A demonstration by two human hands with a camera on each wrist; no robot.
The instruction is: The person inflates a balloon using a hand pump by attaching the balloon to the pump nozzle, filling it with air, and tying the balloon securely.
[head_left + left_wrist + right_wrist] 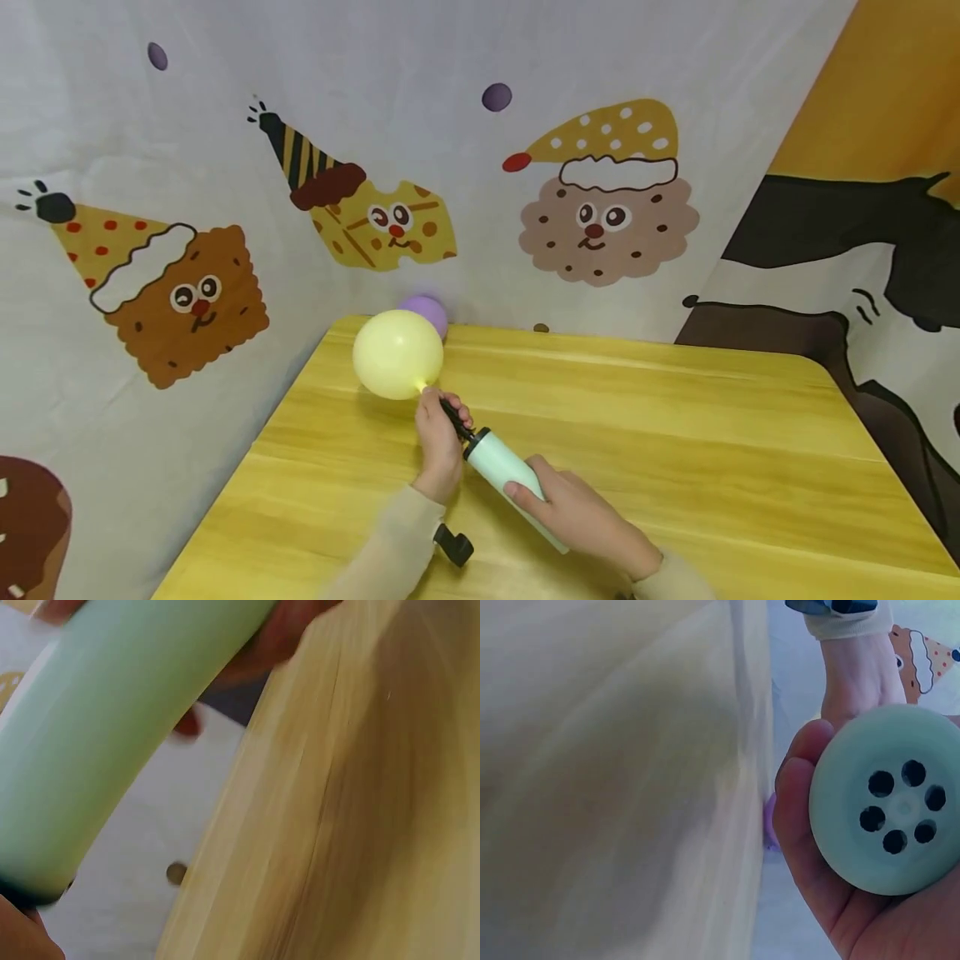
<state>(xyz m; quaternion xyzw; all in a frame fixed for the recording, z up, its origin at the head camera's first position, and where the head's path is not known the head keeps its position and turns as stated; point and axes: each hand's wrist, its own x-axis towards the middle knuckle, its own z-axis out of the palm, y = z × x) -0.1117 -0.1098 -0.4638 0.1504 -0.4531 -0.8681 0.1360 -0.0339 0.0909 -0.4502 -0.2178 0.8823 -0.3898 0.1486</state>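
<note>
My left hand [437,440] has its fingers curled around the black nozzle [453,416], beside the neck of the yellow balloon [397,354]; my right hand [573,506] is clamped round the mint-green pump body [501,467]. The pump is held over the near middle of the table [712,425], its long axis slanting from near right to far left, nozzle pointing far left at the balloon. Its near end cap [904,806], with a ring of round holes, faces back past my right palm. My left forearm comes in from the near left, wrist above a black wrist device [454,547]; my right reaches in from the near right, thumb along the pump's left side. Beyond the yellow balloon, a purple balloon [429,311] sits at the table's far left, before a cartoon-printed cloth [420,67].
</note>
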